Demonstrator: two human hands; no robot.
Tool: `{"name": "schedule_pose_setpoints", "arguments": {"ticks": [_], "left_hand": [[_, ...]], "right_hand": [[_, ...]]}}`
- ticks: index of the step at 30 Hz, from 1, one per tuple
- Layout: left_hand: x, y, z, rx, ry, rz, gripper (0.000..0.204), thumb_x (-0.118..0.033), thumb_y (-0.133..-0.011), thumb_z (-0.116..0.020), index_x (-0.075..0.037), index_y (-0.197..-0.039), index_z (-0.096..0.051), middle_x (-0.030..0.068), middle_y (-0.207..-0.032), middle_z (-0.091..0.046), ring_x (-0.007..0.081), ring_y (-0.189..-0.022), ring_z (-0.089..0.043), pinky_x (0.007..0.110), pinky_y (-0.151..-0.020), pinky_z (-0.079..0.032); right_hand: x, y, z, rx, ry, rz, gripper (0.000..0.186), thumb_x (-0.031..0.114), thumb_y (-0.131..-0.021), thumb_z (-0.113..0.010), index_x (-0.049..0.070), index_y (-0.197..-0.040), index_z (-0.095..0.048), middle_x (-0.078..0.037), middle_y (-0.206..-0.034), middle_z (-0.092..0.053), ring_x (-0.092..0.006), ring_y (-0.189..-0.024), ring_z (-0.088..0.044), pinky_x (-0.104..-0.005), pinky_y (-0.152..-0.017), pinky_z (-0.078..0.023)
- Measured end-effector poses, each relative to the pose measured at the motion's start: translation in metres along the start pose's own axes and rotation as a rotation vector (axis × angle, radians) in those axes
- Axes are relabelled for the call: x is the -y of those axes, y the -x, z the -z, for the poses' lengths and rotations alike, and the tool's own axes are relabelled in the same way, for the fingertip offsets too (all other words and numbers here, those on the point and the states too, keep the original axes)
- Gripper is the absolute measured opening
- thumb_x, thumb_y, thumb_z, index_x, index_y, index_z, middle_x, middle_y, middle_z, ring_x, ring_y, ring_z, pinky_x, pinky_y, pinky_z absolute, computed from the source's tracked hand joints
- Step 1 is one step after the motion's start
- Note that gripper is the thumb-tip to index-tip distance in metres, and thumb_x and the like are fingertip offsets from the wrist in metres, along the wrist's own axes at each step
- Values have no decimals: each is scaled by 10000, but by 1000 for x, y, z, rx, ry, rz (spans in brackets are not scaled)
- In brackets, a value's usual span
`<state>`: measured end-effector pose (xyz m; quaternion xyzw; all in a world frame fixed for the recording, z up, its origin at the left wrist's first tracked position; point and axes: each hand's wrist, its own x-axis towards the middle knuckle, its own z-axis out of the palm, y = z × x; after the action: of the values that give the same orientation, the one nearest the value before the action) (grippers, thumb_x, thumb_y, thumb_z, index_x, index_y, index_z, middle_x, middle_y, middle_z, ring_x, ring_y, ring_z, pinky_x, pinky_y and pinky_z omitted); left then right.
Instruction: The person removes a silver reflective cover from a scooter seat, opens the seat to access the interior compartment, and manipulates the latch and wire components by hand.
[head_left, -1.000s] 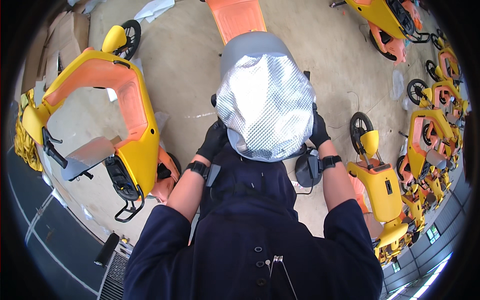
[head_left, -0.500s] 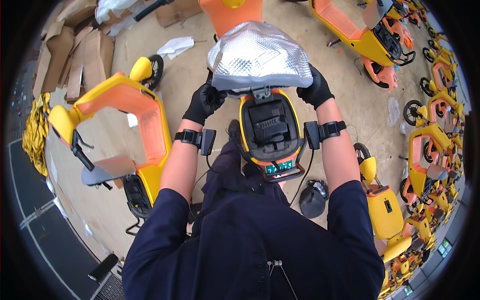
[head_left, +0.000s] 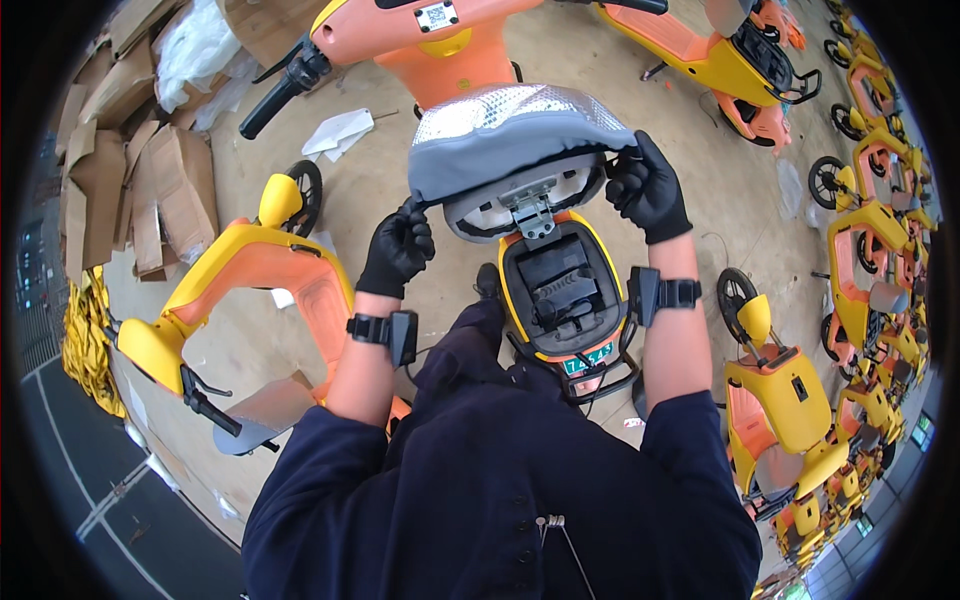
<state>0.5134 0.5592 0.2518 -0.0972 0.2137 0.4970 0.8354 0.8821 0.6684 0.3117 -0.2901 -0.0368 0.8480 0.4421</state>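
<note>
Seat point(head_left: 520, 140): raised on its hinge at the far end of the compartment, tilted up toward the person; grey underside edge and pale base plate face the camera.
Cover point(head_left: 500, 112): silver reflective fabric with grey hem, stretched over the seat top; hem wraps the near rim.
Left hand point(head_left: 398, 250): black glove, fingers clenched on the cover hem at the seat's left near corner.
Right hand point(head_left: 648, 188): black glove, fingers closed on the cover hem at the seat's right edge.
Wrist units: a black strapped device sits on each forearm, left point(head_left: 388, 332) and right point(head_left: 655, 295).
Compartment point(head_left: 560, 290): open, black lined, yellow rim, directly below the raised seat, between the two forearms.
Scooter point(head_left: 420, 40): orange and yellow body with black handlebar grip, extends away from the seat to the far side.
Left frame point(head_left: 250, 280): yellow and orange scooter body on the floor, left of the left hand, well apart from the seat.
Cardboard point(head_left: 140, 170): flattened sheets piled at far left.
Right rows point(head_left: 860, 260): many yellow and orange scooters parked along the right side.
Clothing point(head_left: 500, 480): dark blue jacket, near edge of view.
</note>
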Motion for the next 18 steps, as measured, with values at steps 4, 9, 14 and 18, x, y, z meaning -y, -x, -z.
{"name": "schedule_pose_setpoints", "arguments": {"ticks": [4, 9, 14, 18], "left_hand": [[11, 13, -28, 47, -55, 27, 233, -178, -899, -403, -34, -1040, -519, 28, -836, -548, 172, -766, -553, 301, -670, -490], [15, 2, -43, 65, 174, 35, 283, -178, -870, -428, -23, -1068, -558, 157, -1172, -535, 297, -1057, -531, 415, -938, -399], [33, -10, -59, 195, 290, -289, 284, -227, -877, -450, -45, -1062, -562, 114, -1087, -592, 274, -1005, -554, 402, -887, -429], [40, -4, -50, 135, 181, -230, 263, -212, -895, -394, -61, -1043, -551, 103, -970, -620, 246, -927, -582, 407, -798, -481]], "right_hand": [[-20, 20, -6, 38, -136, 3, 226, 293, -884, -486, 86, -828, -555, 61, -518, -389, -79, -452, -371, -273, -531, -436], [-29, 21, -15, -93, -118, 91, 246, 277, -869, -496, 51, -790, -551, 35, -523, -406, -101, -485, -413, -290, -536, -427], [-30, 14, -13, -244, -19, 106, 250, 279, -862, -506, 104, -687, -541, 30, -503, -410, -119, -491, -424, -287, -531, -423], [-24, 3, -1, -262, 42, 83, 297, 278, -857, -505, 147, -592, -478, 30, -481, -419, -130, -488, -442, -264, -475, -396]]}}
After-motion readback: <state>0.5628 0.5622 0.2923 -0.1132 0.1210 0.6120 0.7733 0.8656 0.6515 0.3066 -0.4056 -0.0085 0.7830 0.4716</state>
